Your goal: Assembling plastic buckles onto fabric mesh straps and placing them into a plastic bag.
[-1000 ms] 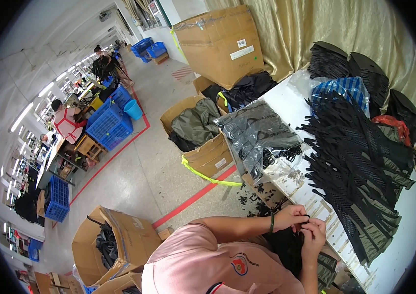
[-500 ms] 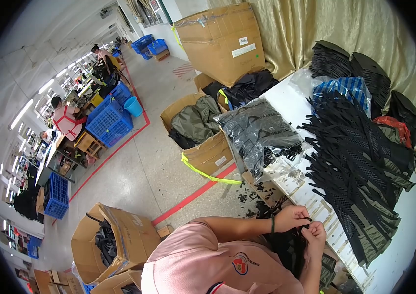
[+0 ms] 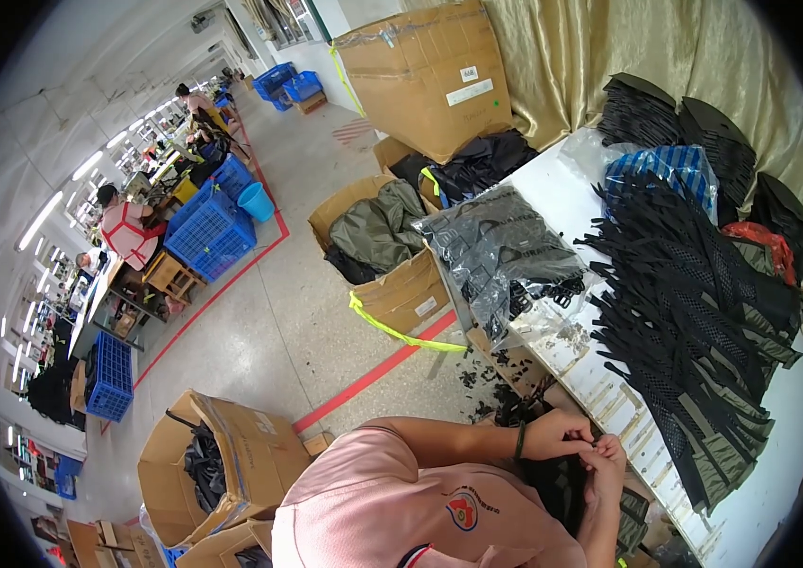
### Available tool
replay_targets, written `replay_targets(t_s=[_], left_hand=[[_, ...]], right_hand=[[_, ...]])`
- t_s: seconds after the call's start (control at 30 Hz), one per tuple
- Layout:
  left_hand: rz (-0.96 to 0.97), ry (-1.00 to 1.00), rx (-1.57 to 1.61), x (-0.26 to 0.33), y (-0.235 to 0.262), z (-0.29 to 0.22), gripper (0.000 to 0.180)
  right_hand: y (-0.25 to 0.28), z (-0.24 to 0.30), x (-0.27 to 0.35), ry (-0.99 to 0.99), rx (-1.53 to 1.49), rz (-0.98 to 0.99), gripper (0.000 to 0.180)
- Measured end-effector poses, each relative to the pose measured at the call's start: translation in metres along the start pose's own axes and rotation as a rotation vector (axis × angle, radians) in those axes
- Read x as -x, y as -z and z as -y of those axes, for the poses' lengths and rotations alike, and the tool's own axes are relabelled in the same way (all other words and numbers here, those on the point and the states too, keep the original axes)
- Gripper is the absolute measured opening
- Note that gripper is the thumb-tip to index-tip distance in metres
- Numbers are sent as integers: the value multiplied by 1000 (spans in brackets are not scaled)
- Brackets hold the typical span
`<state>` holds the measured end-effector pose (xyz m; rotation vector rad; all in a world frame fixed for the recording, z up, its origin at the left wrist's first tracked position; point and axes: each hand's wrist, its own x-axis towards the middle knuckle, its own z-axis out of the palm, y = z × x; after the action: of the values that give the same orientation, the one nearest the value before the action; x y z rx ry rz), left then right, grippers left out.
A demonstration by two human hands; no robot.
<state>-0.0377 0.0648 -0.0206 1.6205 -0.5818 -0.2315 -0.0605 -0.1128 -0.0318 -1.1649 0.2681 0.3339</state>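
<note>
My left hand (image 3: 551, 435) and my right hand (image 3: 608, 466) meet just off the near edge of the white table, fingers pinched together. Between the fingertips is a small dark piece, apparently the end of a black strap; its details are mostly hidden by the fingers. Black and dark green fabric (image 3: 553, 492) hangs beneath the hands, in front of my body. To the right on the table lies a spread pile of black mesh straps (image 3: 676, 312) with green-grey ends.
A clear bag of black buckles (image 3: 496, 246) lies on the white table's (image 3: 643, 445) left part. Beside it stand cardboard boxes (image 3: 401, 303) of dark fabric. Small black pieces litter the floor. Another open box (image 3: 250, 464) is at my left. People sit at work benches far left.
My left hand has dipped slightly and its fingers have closed in toward my right hand. The right hand has turned a little, its fingers curling more. The small black piece shows less now.
</note>
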Motion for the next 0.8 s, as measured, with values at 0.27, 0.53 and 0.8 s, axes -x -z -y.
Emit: replay_targets(t_s=[0.27,0.53,0.8], left_hand=[[4,94,336,1,-8,9,21],[-32,-64,134,-4,-5,0,24],[32,-196,-24,-5,4,4,14]], right_hand=[[10,-11,-2,88,-177,17,26],[-19,20,10,145,-124,49,16],[-2,29,3,52,391,89,11]])
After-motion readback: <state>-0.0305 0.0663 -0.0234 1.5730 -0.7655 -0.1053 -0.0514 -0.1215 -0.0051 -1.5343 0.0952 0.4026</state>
